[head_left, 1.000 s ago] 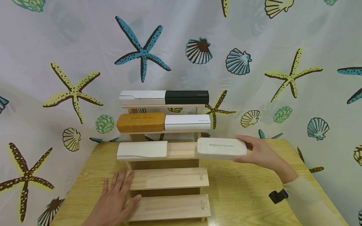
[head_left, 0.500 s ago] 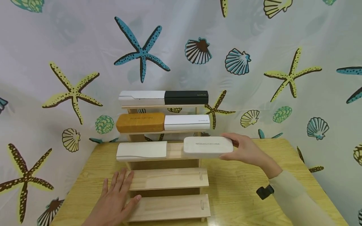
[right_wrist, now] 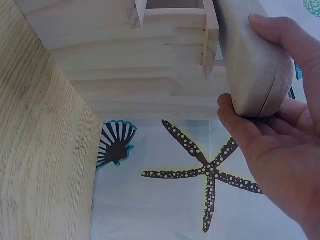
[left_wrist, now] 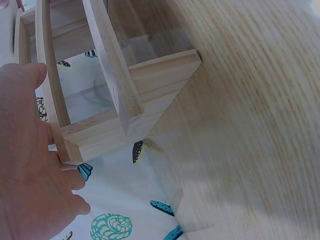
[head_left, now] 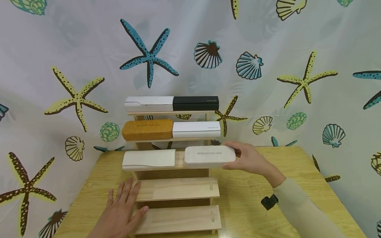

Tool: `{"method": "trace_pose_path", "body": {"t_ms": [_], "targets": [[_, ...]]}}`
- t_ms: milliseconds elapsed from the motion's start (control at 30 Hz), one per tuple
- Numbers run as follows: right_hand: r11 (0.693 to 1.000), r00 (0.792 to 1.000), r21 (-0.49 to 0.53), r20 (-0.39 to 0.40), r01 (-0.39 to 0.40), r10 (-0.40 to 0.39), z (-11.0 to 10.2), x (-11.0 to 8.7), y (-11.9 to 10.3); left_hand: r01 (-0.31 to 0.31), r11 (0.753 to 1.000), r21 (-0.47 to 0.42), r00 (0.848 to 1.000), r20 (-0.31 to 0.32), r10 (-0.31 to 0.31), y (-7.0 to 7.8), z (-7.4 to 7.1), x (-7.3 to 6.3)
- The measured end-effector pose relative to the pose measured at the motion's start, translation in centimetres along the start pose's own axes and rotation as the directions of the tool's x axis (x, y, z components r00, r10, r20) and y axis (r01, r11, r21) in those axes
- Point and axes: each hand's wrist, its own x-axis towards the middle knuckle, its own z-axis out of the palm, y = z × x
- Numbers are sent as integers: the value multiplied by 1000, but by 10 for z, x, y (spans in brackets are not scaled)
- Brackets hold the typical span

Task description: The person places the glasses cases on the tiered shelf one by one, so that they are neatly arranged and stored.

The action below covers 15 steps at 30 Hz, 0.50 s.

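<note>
In the head view my right hand [head_left: 248,159] grips the right end of a pale, rounded glasses case [head_left: 209,156] with printed lettering. The case sits at the right part of the rack's third tier from the top; whether it touches the board is unclear. The right wrist view shows the thumb on one side of the glasses case [right_wrist: 260,65] and fingers round the other. My left hand [head_left: 119,211] rests with fairly straight fingers against the left edge of the wooden stepped rack [head_left: 178,189]. A flat white glasses case [head_left: 148,158] lies to the left on that third tier.
The top tier bears a white case [head_left: 148,104] and a black case [head_left: 195,103]. Below them stand an orange-brown case [head_left: 147,130] and a white case [head_left: 196,129]. The two lowest boards are bare. A patterned curtain [head_left: 184,43] hangs behind the wooden table [head_left: 285,178].
My right hand has carried the pale glasses case leftward, from beyond the rack's right side to beside the flat white case. My left hand stays in place.
</note>
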Motion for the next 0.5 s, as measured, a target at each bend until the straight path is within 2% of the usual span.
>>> {"method": "trace_pose_path", "body": {"t_ms": [500], "targets": [[1000, 1000, 14, 14, 9, -9, 12, 12, -2, 2, 1000, -17, 1000, 19, -2, 0, -2, 0]]}}
